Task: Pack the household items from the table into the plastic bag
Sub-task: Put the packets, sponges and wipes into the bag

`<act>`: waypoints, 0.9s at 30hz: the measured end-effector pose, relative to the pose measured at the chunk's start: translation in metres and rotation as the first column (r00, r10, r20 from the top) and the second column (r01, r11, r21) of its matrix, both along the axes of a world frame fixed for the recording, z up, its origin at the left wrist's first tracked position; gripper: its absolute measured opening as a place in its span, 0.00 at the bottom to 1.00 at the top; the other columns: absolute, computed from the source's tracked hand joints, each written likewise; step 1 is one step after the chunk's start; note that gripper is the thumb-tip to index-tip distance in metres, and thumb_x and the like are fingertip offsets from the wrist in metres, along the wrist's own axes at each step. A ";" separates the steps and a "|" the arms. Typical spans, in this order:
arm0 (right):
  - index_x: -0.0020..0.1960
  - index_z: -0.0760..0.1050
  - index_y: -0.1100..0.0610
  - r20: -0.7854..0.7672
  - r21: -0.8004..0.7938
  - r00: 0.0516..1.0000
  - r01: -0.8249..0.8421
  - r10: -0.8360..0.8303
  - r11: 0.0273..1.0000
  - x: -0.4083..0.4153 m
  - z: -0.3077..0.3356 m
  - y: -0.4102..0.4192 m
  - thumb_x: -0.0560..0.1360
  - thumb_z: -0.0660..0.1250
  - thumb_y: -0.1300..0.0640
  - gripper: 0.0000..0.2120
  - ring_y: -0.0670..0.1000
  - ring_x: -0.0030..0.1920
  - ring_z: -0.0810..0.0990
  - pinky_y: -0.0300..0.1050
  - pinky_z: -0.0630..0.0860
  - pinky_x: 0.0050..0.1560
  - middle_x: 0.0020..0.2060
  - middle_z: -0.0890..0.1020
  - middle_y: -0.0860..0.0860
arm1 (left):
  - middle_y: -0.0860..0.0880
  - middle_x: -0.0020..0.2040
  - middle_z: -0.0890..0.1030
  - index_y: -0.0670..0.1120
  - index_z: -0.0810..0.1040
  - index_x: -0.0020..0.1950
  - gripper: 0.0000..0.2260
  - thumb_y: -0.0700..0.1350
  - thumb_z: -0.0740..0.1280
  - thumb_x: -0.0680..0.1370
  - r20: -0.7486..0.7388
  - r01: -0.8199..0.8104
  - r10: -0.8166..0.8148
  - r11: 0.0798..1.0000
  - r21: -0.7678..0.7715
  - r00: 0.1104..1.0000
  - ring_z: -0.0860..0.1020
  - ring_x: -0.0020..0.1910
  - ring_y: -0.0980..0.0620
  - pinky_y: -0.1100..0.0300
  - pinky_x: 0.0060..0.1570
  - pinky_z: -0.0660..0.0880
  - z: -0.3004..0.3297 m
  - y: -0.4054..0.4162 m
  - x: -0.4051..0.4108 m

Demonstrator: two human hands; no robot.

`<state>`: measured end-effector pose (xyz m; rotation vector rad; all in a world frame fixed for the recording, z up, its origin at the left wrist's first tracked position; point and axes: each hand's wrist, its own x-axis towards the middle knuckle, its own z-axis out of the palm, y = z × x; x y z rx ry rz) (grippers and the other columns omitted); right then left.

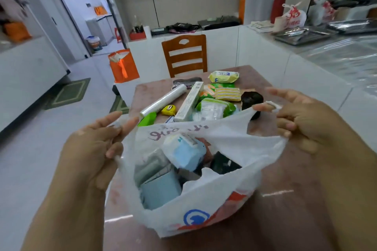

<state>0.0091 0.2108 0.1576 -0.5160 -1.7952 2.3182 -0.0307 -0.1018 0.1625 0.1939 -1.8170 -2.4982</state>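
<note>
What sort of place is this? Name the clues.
Most likely a home dining area beside a kitchen: a wooden dining chair at a small table, white counters with clutter, and a doorway to a further room.

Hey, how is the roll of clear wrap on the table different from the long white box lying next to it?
The clear wrap roll is round and see-through; the long white box is flat-sided, opaque and printed. The roll lies bare on the table, while the box's near end rests up on other packets. The roll angles toward the left, the box runs closer to straight away. Both are long, slim and still outside the plastic bag.
</note>
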 end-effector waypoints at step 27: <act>0.68 0.70 0.51 0.072 0.997 0.993 -0.071 -0.092 0.007 -0.018 0.006 -0.050 0.78 0.60 0.46 0.20 0.55 0.64 0.69 0.51 0.68 0.62 0.65 0.73 0.52 | 0.37 0.43 0.85 0.36 0.78 0.51 0.16 0.25 0.54 0.75 0.225 0.236 -0.230 0.972 0.001 0.947 0.85 0.35 0.51 0.70 0.16 0.67 -0.006 0.005 0.024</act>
